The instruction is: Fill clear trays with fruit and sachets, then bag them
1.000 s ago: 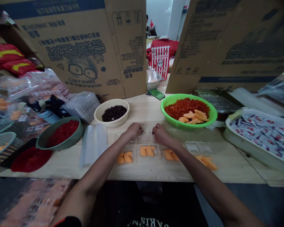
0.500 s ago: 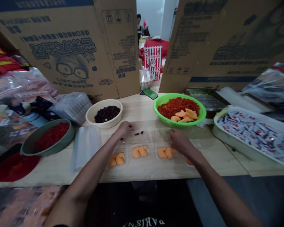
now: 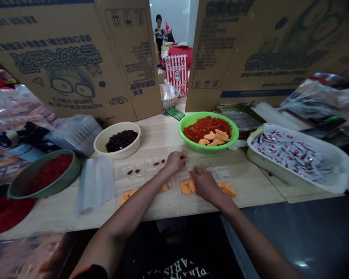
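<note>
1. Table (image 3: 159, 135): supports the green bowl (image 3: 208, 148).
2. Cream bowl (image 3: 116, 154): left of green bowl.
3. Clear trays (image 3: 125, 176): nearer the wearer than green bowl; orange pieces (image 3: 185, 188) inside.
4. Right hand (image 3: 204, 185): before green bowl, at a tray; fingers bent, grip cannot be told.
5. Left hand (image 3: 175, 161): front-left of green bowl; fingertips pinching dark piece (image 3: 184, 164).

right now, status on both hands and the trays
Left hand low over clear plastic trays; right hand beside orange pieces; left forearm partly hiding trays.

Left hand (image 3: 175, 162) now farther right along clear trays (image 3: 123, 175)
</note>
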The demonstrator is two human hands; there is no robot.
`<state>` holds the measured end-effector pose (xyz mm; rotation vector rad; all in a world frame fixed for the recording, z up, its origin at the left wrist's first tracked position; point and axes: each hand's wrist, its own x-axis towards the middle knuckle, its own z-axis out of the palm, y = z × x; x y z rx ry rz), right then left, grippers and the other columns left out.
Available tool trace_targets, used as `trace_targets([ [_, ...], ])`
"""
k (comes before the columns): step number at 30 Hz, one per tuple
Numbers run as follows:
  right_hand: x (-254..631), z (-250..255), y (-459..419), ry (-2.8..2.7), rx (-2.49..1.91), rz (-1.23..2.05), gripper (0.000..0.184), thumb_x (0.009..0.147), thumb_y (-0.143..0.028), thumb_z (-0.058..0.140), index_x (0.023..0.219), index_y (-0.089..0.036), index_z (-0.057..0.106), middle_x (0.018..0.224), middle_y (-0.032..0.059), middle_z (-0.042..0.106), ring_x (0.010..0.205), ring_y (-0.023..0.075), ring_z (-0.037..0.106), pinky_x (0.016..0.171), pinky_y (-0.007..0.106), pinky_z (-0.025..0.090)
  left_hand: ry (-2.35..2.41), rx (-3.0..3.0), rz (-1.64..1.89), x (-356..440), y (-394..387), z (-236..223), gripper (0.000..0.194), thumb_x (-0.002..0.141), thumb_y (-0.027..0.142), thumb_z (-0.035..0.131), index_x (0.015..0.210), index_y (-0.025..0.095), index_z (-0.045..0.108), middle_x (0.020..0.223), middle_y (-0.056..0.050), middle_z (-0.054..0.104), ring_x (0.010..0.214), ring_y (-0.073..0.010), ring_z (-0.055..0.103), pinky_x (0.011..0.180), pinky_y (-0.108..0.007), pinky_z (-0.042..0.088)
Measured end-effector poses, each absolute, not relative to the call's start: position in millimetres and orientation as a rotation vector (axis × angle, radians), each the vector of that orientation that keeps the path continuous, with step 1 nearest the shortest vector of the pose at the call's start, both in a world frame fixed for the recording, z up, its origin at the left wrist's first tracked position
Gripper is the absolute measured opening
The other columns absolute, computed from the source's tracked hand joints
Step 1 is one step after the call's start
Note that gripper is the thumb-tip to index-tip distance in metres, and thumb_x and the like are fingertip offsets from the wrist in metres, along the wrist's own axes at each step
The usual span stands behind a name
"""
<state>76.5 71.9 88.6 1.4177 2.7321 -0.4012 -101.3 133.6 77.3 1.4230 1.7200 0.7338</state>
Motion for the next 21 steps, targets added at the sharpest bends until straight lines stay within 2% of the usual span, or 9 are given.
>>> trace_targets([
  [3,83,86,77,2.789,1.418,-0.472,0.037,0.089,-0.006,0.044,0.118,-0.013,0.067,0.129,0.0176,0.06,0.121,0.0296,0.055,0.098,0.038,0.043,1.763,1.456,0.782,-105,132,75,0.009,0.08,0.012,0.068,0.079,0.018,0.075,0.076,-0.003,0.072,0.077,-0.0169,0.062,0.071,-0.023,0.042],
  [7,88,78,99,2.896,1.526,-0.535,0.041,0.088,-0.003,0.044,0.12,-0.011,0.068,0.122,0.0165,0.065,0.116,0.0257,0.057,0.101,0.035,0.042,1.791,1.389,0.844,-116,133,80,0.013,0.09,0.018,0.061,0.097,0.015,0.071,0.08,-0.002,0.071,0.054,-0.0103,0.051,0.059,-0.022,0.041],
  [10,87,74,121,2.925,1.638,-0.555,0.044,0.088,-0.003,0.043,0.124,-0.008,0.067,0.119,0.0173,0.066,0.112,0.0249,0.059,0.1,0.034,0.043,1.768,1.37,0.855,-108,141,82,0.011,0.088,0.023,0.067,0.084,0.013,0.07,0.071,0.0,0.068,0.053,-0.009,0.049,0.057,-0.021,0.039],
  [16,97,75,140,2.924,1.719,-0.562,0.042,0.088,-0.006,0.044,0.119,-0.011,0.071,0.109,0.0155,0.067,0.103,0.0241,0.061,0.095,0.033,0.045,1.739,1.395,0.815,-71,147,79,0.016,0.078,0.019,0.075,0.064,0.015,0.071,0.058,0.001,0.061,0.066,-0.0141,0.054,0.064,-0.024,0.039],
  [19,129,74,145,2.899,1.829,-0.544,0.043,0.088,-0.007,0.043,0.121,-0.01,0.071,0.112,0.016,0.067,0.102,0.0248,0.061,0.093,0.033,0.046,1.748,1.348,0.809,-75,142,85,0.027,0.083,0.018,0.069,0.057,0.015,0.063,0.055,0.0,0.056,0.066,-0.0145,0.051,0.063,-0.024,0.038],
  [21,158,70,147,2.867,1.95,-0.462,0.044,0.089,-0.009,0.043,0.124,-0.01,0.069,0.114,0.0171,0.067,0.105,0.0265,0.061,0.093,0.035,0.046,1.727,1.279,0.812,-85,140,93,0.025,0.089,0.014,0.058,0.065,0.014,0.063,0.061,-0.001,0.057,0.063,-0.0129,0.049,0.058,-0.023,0.038],
])
